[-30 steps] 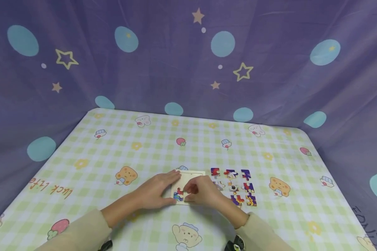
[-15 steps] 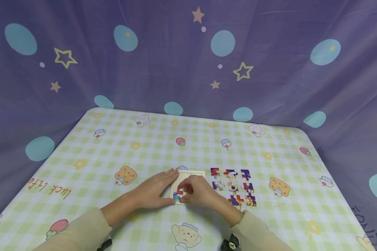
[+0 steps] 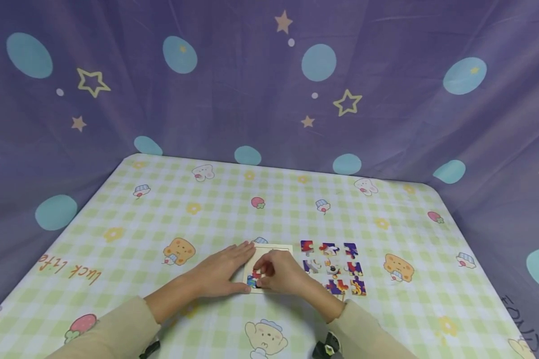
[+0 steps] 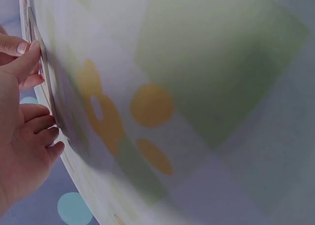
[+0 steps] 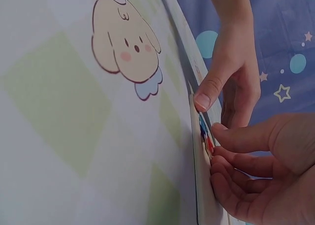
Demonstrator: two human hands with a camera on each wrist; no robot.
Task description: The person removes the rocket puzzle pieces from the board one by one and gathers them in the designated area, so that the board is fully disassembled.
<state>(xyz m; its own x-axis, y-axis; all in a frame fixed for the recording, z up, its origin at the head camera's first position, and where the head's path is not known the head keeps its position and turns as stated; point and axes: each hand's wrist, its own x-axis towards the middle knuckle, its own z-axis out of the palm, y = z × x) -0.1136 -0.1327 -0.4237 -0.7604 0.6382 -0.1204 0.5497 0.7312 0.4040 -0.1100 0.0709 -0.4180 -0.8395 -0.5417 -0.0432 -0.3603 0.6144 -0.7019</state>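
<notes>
A small pale puzzle board [image 3: 284,246] lies on the table, a blue-and-red puzzle piece [image 3: 251,280] in its near left corner. My left hand [image 3: 218,271] rests along the board's left side, the thumb at the near corner and fairly straight fingers at the far one. Over the board, my right hand [image 3: 280,271] pinches a puzzle piece beside the corner piece; the fingers hide most of it. In the right wrist view, red and blue [image 5: 207,135] shows close to the right thumb and index finger. The left wrist view shows the left thumb [image 4: 29,60] touching the board's edge.
Several loose puzzle pieces [image 3: 333,268] lie in rows just right of the board, partly behind the right wrist. A green-and-white checked cloth [image 3: 224,199] with cartoon prints covers the table. A purple curtain [image 3: 251,99] hangs behind it.
The right hand has moved slightly left over the board, up to the corner piece, and has stayed there since half a second ago. The left hand has barely moved.
</notes>
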